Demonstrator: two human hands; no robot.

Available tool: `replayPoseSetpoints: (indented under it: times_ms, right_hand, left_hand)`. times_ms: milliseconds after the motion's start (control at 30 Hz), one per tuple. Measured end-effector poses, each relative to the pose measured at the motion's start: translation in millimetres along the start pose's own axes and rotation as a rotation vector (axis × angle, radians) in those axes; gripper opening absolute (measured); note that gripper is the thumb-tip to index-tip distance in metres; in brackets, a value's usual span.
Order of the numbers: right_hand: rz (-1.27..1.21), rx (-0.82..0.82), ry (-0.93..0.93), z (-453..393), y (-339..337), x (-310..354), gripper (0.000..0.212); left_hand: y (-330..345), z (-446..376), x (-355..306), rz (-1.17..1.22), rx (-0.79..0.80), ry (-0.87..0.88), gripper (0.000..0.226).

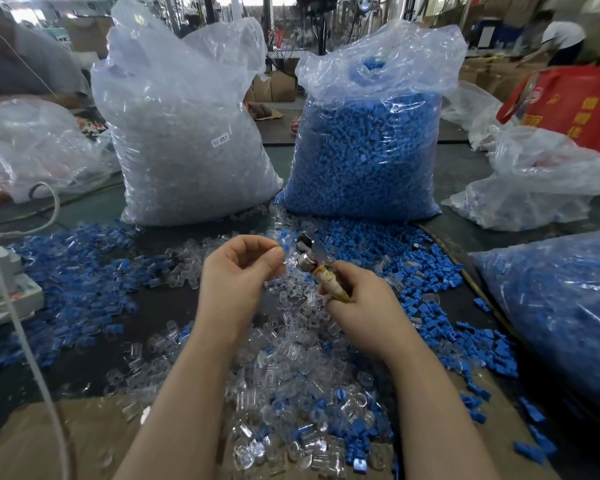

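Left hand (236, 271) half hiding blue piece (283, 244), tool (309, 263) blurred

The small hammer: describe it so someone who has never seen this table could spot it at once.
Start at the big bag of blue parts standing at the back. Just in front of it, the right hand grips the small hammer. It is the only metal-headed, tan-handled thing among blue and clear plastic pieces.
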State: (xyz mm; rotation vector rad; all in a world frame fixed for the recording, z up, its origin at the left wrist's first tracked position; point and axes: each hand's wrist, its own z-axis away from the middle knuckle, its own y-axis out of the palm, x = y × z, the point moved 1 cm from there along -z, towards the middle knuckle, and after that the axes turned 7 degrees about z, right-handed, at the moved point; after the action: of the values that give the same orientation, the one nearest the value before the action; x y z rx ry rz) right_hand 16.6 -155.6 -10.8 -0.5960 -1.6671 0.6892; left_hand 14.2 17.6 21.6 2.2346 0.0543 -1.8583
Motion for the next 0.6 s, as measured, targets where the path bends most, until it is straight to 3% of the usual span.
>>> replayPoseSetpoints:
  times_ms: [100, 167, 233, 433, 600]
  right_hand:
    - [0.027, -0.063, 0.034, -2.3, 0.3, -4.7, 0.012]
    - [0.027, -0.091, 0.065, -3.7, -0.4, -8.0, 0.018]
    - [0.024, -0.097, 0.086, -4.6, -0.6, -9.2, 0.029]
    - [0.018, -0.145, 0.08, -2.3, -1.5, -8.9, 0.018]
    - [0.047, -0.176, 0.09, -4.0, -2.5, -10.6, 0.006]
  left_hand:
    - [-35.1, -10.1, 1.1, -0.415, -0.194, 0.045, 0.005]
    - [-63.3, -13.6, 1.9, -0.82, -0.349, 0.078, 0.002]
    - [-85.8, -15.5, 5.1, -1.042, -0.463, 0.034, 0.006]
    - [-117.0, -18.3, 16.0, -1.372, -0.601, -0.291, 0.014]
    - [-108.1, -19.2, 13.7, -1.531, -0.563, -0.314, 0.03]
